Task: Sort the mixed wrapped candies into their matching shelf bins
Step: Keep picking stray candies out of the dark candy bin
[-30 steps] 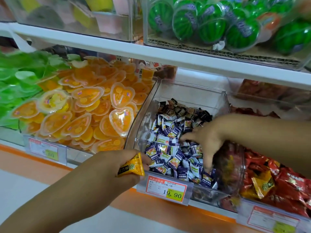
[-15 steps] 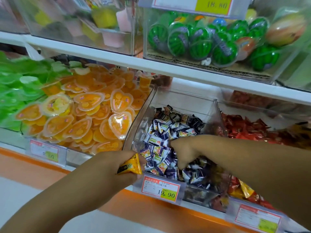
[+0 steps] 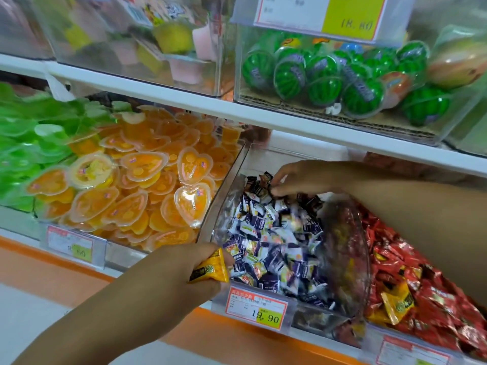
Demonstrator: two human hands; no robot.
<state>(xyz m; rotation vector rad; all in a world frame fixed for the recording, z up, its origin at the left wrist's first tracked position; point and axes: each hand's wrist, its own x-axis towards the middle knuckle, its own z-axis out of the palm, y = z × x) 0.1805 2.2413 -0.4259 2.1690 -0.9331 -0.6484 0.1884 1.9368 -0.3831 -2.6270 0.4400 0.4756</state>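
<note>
1. The left hand (image 3: 181, 270) is curled around a yellow wrapped candy (image 3: 210, 268). The candy is gripped between thumb and fingers just in front of the near-left corner of a clear plastic bin (image 3: 226, 191).
2. The right hand (image 3: 297, 177) is reached into the rear of that bin with its fingers bent downward. Its fingertips (image 3: 276, 192) are laid on the dark brown wrapped candies (image 3: 259, 184) piled at the back. Whether one of them is pinched cannot be told.
3. The rest of the bin is filled with purple-and-white wrapped candies (image 3: 276, 241), partly blurred. A price tag (image 3: 257, 308) reading 19.90 is clipped to the bin's front edge.
4. In the neighbouring bin on the right, red wrapped candies (image 3: 421, 285) are heaped, and a few yellow packets (image 3: 398, 301) are mixed among them.
5. On the left, orange heart-shaped jelly cups (image 3: 147, 196) are piled against the clear bin's wall, and green jelly cups (image 3: 23, 143) are seen beyond them.
6. Above, clear boxes are carried on a white shelf (image 3: 263, 117). One box is filled with watermelon-striped green balls (image 3: 316, 75), below a yellow price label (image 3: 350, 17) marked 18.80.
</note>
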